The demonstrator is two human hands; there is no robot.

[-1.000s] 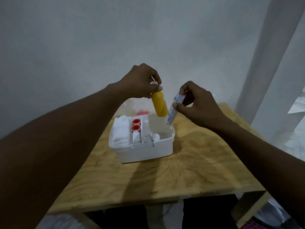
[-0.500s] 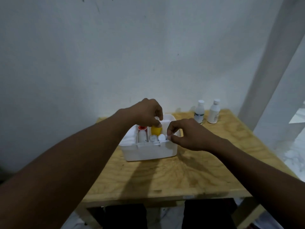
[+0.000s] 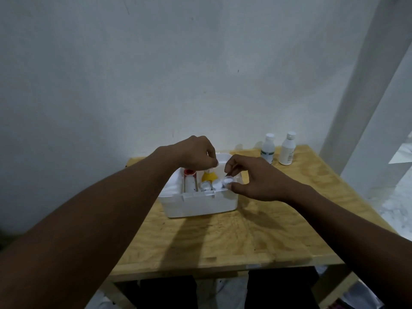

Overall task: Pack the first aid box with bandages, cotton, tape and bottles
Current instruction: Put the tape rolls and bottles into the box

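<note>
Fingers (image 3: 213, 162) of the left hand (image 3: 196, 155) are curled together over the top of the yellow bottle (image 3: 208, 176), whose cap is hidden beneath them; the bottle stands upright in the middle of the box (image 3: 198, 204). The right hand (image 3: 252, 177) pinches the round top of a small white bottle (image 3: 228, 181) between thumb and forefinger, at the box's right end, its remaining fingers loosely curled. Beside the yellow bottle, toward the left, stands a red-capped bottle (image 3: 189, 172); just in front stand two white-capped vials (image 3: 205, 186). White cotton (image 3: 172, 186) fills the left compartment. The box rests on a wooden table (image 3: 223, 239) against a pale wall (image 3: 156, 74). Two tall white bottles (image 3: 267, 148) (image 3: 288, 149) stand side by side at the table's far right corner, well apart from the box.
</note>
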